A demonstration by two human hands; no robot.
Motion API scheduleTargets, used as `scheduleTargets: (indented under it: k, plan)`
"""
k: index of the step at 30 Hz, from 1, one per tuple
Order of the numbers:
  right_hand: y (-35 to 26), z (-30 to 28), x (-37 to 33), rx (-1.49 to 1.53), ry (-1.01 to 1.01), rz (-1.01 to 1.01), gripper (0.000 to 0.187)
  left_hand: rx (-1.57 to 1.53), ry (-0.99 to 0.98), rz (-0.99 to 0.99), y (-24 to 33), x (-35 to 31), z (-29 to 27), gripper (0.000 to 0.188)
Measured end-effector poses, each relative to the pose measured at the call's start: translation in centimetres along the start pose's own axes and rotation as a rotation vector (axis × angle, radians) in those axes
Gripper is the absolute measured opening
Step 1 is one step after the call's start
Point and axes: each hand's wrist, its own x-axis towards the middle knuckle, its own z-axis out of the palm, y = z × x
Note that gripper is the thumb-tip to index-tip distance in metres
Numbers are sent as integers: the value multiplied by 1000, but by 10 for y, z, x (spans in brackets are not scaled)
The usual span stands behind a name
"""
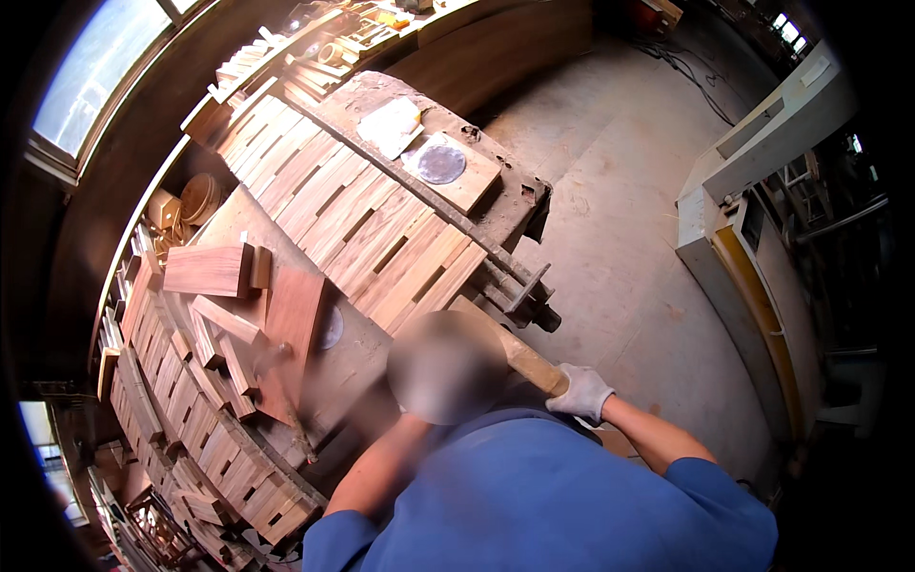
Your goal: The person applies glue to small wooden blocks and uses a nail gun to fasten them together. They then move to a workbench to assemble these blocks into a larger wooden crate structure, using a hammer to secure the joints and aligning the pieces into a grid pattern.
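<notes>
My right hand (pixel 581 393), in a pale work glove, is closed around the near end of a light wooden board (pixel 529 360). From there the board runs up and left toward the end of the workbench, partly behind a blurred round patch. My left forearm (pixel 386 462) reaches up to that same patch, which hides the left hand and its fingers. Just beyond lies a long row of wooden pieces with slots (pixel 357 224), set side by side on the bench.
Reddish planks (pixel 208 270) and loose blocks lie to the left, beside a second row of slotted pieces (pixel 195 405). A wooden block with a round grey disc (pixel 440 164) sits on the far side of the bench. A pale machine frame (pixel 701 224) stands at the right.
</notes>
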Motion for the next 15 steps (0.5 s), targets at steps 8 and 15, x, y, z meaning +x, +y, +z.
scheduleTargets:
  k: [8, 15]
  plan:
    - [-13, -77, -29, 199, 128, 12, 69, -536, -134, -95, -32, 3, -33, 35]
    - [-44, -187, 49, -435, 337, 101, 55, -398, 2, -208, -19, 3, -21, 38]
